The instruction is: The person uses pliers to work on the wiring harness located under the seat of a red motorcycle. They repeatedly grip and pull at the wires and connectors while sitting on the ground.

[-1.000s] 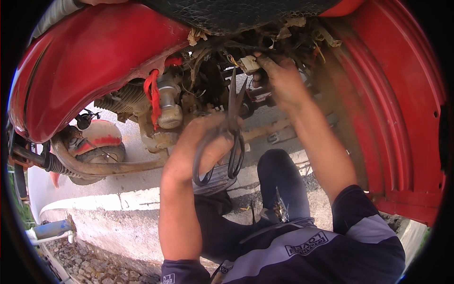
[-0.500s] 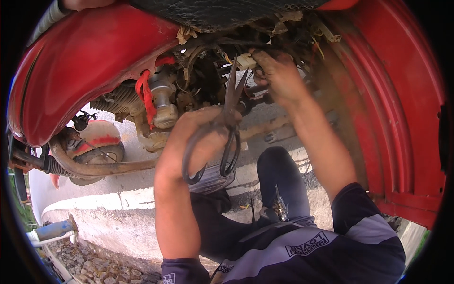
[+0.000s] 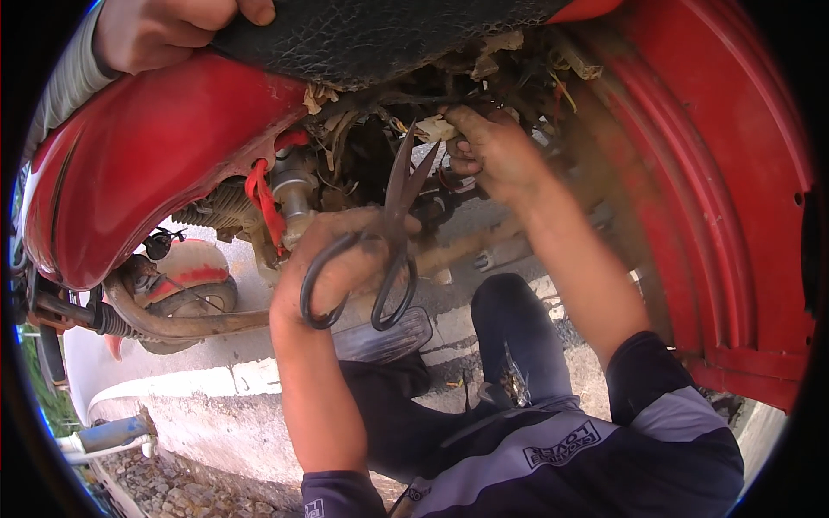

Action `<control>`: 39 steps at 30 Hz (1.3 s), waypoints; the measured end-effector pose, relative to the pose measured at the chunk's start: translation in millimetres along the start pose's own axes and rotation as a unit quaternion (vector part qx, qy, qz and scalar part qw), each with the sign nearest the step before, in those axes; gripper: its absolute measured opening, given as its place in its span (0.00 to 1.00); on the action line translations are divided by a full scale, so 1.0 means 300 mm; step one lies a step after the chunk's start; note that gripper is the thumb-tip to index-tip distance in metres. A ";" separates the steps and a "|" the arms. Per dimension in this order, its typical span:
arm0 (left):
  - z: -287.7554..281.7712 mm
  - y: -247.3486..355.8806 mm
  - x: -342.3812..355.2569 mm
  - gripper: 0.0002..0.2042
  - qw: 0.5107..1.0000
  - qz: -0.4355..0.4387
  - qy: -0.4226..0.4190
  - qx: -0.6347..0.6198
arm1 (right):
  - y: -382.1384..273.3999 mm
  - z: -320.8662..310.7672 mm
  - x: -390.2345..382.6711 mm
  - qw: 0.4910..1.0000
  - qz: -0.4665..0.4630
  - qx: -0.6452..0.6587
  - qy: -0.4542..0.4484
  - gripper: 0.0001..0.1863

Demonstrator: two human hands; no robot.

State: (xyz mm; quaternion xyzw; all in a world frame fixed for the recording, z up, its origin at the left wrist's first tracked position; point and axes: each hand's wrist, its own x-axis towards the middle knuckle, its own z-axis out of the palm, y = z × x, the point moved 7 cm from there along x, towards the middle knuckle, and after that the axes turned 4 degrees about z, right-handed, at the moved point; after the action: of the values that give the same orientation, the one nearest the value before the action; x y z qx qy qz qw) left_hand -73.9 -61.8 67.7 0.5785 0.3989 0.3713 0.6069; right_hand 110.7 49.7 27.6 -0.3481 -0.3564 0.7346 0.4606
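Observation:
A pair of scissors (image 3: 399, 203) with black loop handles is in my left hand (image 3: 354, 231), closed round it with the blades parted and pointing up. Just right of the blade tips, my right hand (image 3: 508, 160) pinches a whitish plug connector (image 3: 434, 129). Yellowish wires show at the connector's left end. Around both lies a tangle of dirty wiring (image 3: 363, 116) under the black seat (image 3: 389, 39) of a red motor vehicle. The far ends of the wires are hidden in shadow.
Another person's hand (image 3: 164, 33) rests by the seat at the upper left. A red fuel tank (image 3: 164, 142) is on the left, a red ribbon (image 3: 262, 203) hanging below it. The red body panel (image 3: 734, 216) rises on the right. Below is a front wheel (image 3: 194, 293).
The other person's hand has come further into view over the seat. My hands, scissors and connector sit slightly further left in the picture; both grips are unchanged.

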 end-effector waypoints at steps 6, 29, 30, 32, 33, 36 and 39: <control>0.010 0.036 -0.001 0.21 0.997 -0.005 0.014 0.076 | -0.003 -0.014 -0.003 1.000 -0.006 0.011 0.003 0.09; 0.068 0.104 0.005 0.18 0.900 0.196 0.026 0.389 | -0.001 -0.002 0.001 1.000 0.009 -0.015 -0.023 0.09; 0.070 0.097 0.003 0.19 0.895 0.178 0.028 0.408 | -0.004 -0.006 0.000 1.000 0.002 -0.019 -0.003 0.09; 0.076 0.098 -0.011 0.20 0.881 0.201 0.043 0.427 | -0.001 -0.003 0.000 1.000 -0.003 -0.025 0.005 0.09; 0.070 0.087 -0.011 0.21 0.892 0.194 0.032 0.406 | -0.001 -0.005 0.002 1.000 -0.004 -0.027 -0.003 0.09; 0.042 0.062 0.005 0.24 0.952 0.129 0.023 0.276 | 0.002 -0.009 -0.001 1.000 0.000 -0.005 -0.012 0.08; 0.018 0.073 0.001 0.25 0.969 0.092 0.011 0.229 | -0.007 0.003 -0.006 1.000 -0.005 0.005 -0.006 0.07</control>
State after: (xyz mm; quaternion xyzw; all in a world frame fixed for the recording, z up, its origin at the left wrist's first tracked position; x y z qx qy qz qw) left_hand -68.5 -62.5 89.5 0.7321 0.4250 0.3303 0.4174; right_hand 111.2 48.5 30.1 -0.3399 -0.3575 0.7358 0.4639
